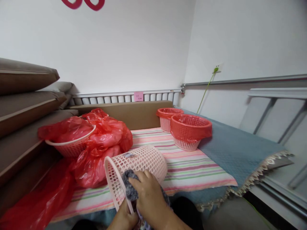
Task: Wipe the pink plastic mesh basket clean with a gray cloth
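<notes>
A pale pink plastic wastebasket (146, 158) with round holes lies tilted on its side at the front of the striped cloth, its mouth facing left. My left hand (124, 217) is closed round the lower part of its rim. Pressed against the outside wall near the rim, my right hand (150, 195) grips a fuzzy dark grey cloth (131, 188). Part of that cloth hangs below and behind my right hand. A small coloured print shows on the upper side of the basket.
Red plastic bags (105, 137) and another pink basket (72, 142) lie to the left, beside stacked cushions (28, 111). Two bag-lined baskets, the front one (184, 145) and one behind (165, 124), stand at the back right. A pink note (138, 96) hangs on the radiator.
</notes>
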The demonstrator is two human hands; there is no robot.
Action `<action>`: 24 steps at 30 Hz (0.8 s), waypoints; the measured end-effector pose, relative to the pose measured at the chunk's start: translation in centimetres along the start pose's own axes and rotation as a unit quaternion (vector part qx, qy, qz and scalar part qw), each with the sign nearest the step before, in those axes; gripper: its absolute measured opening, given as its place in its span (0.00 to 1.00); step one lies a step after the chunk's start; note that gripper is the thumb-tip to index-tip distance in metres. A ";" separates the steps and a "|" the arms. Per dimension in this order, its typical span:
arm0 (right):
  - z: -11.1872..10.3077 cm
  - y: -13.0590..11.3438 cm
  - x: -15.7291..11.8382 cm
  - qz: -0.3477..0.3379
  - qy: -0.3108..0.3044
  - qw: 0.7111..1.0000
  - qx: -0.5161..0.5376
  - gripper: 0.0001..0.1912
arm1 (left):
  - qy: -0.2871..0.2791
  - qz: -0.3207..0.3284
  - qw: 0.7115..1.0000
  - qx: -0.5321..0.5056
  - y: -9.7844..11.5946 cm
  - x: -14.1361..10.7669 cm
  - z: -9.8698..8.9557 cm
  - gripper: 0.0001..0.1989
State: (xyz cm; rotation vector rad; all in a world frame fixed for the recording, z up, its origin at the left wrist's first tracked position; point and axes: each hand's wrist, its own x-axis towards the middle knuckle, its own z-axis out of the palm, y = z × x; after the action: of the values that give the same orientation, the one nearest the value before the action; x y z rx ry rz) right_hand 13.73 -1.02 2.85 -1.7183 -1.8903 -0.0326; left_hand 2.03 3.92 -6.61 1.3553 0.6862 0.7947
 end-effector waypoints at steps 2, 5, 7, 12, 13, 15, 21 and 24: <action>-0.1 2.6 0.7 0.031 0.002 0.997 -0.065 0.22 | -0.014 0.020 1.000 -0.001 -0.9 -0.1 0.4 0.30; -0.6 7.4 1.8 0.110 0.013 0.981 -0.161 0.21 | -0.061 0.029 0.998 -0.018 -2.1 -0.5 0.9 0.37; -1.0 10.5 2.3 0.162 0.030 0.965 -0.204 0.20 | -0.091 0.028 0.995 -0.024 -2.4 -0.9 1.2 0.38; -1.2 14.1 3.0 0.224 0.050 0.945 -0.232 0.21 | -0.087 0.028 0.996 -0.003 0.7 -1.0 1.4 0.38; -1.2 14.3 3.0 0.224 0.050 0.946 -0.230 0.21 | -0.082 0.028 0.996 -0.005 1.8 -0.9 1.3 0.38; -1.1 14.4 3.1 0.223 0.050 0.947 -0.225 0.21 | -0.062 0.030 0.997 -0.015 3.6 -0.6 1.1 0.38; -1.1 11.9 2.6 0.212 0.035 0.957 -0.195 0.22 | -0.063 0.019 0.996 -0.060 4.1 0.1 1.0 0.39; -0.6 8.0 1.9 0.154 0.018 0.976 -0.152 0.24 | -0.051 0.019 0.996 -0.073 3.0 0.3 1.1 0.40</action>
State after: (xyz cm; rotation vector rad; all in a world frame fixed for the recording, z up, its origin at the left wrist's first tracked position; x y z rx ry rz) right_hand 21.28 1.88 1.32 -2.1850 -1.6358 -0.2427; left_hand 2.82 3.69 -3.51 1.2705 0.5142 0.7860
